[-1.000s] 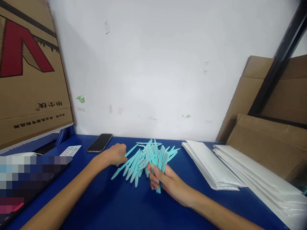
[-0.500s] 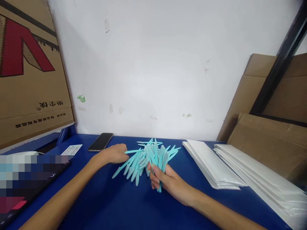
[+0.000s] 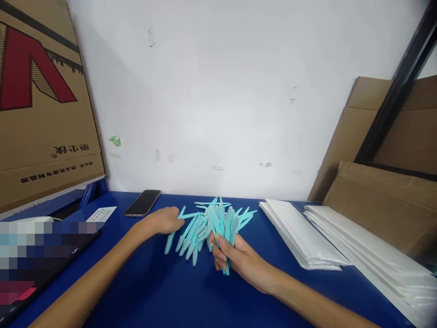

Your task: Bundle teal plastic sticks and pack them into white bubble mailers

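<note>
A pile of thin teal plastic sticks [image 3: 194,232] lies on the blue table [image 3: 160,287]. My right hand [image 3: 235,259] is shut on a fanned bundle of these sticks [image 3: 225,223], held upright just right of the pile. At the pile's left edge, my left hand [image 3: 164,221] pinches one teal stick [image 3: 187,215] with thumb and fingers, the stick lying nearly level and pointing right.
A dark phone [image 3: 142,203] and a white card [image 3: 101,213] lie at the back left. Two stacks of white flat bags [image 3: 300,237] [image 3: 368,255] lie on the right. Cardboard boxes stand at left [image 3: 41,105] and right [image 3: 385,205]. A dark object [image 3: 41,269] lies at front left.
My left hand has drawn one stick out of the pile's left side and turned it nearly level. The long stick at the pile's left swung steeper. My right hand has stayed put.
</note>
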Tool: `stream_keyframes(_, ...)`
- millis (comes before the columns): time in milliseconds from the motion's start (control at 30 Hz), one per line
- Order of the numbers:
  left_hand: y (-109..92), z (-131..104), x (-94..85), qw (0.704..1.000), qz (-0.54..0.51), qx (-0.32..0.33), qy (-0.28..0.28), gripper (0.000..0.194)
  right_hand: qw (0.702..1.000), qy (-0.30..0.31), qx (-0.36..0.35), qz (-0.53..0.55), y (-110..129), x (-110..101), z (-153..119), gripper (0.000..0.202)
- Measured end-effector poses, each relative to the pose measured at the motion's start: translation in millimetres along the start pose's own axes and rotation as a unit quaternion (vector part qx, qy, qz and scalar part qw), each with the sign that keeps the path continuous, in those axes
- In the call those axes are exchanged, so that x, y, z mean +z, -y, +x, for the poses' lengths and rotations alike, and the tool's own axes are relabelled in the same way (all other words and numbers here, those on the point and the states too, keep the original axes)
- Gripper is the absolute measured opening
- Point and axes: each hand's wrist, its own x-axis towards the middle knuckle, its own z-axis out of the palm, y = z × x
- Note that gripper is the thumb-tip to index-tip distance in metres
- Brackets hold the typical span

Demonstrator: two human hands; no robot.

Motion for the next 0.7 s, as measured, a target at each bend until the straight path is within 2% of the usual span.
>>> stream_keyframes(133,-2.7,1.3,-2.2,0.997,-0.064,0.009,-0.049,0.026,1.000,0.003,-0.001,0.002,-0.1,0.1,-1.0,0.040)
stream_keyframes(300,-18.1,-5.6,-4.2,0.976,-0.201,0.080,-0.023,0.028,1.000,0.007,-0.007,-0.006,-1.9,-1.0,-0.8,0.040)
stream_keyframes(367,-25.9,-9.0,-3.2,0.946,-0.301,0.123,-0.012,0.030,1.000,0.007,-0.008,-0.005,-2.9,-1.8,-0.3,0.038)
stream_keyframes(500,-42.1,-16.3,2.4,0.865,-0.460,0.203,0.006,0.032,1.000,0.011,-0.014,-0.005,-4.7,-3.0,0.6,0.037)
stream_keyframes(600,-55.0,-24.8,6.3,0.823,-0.531,0.200,0.025,0.030,0.999,0.013,-0.027,-0.017,-5.1,-3.2,0.7,0.039)
stream_keyframes(700,-65.0,-34.1,7.3,0.804,-0.569,0.169,0.038,0.030,0.999,0.007,-0.030,-0.024,-4.6,-2.9,0.7,0.042)
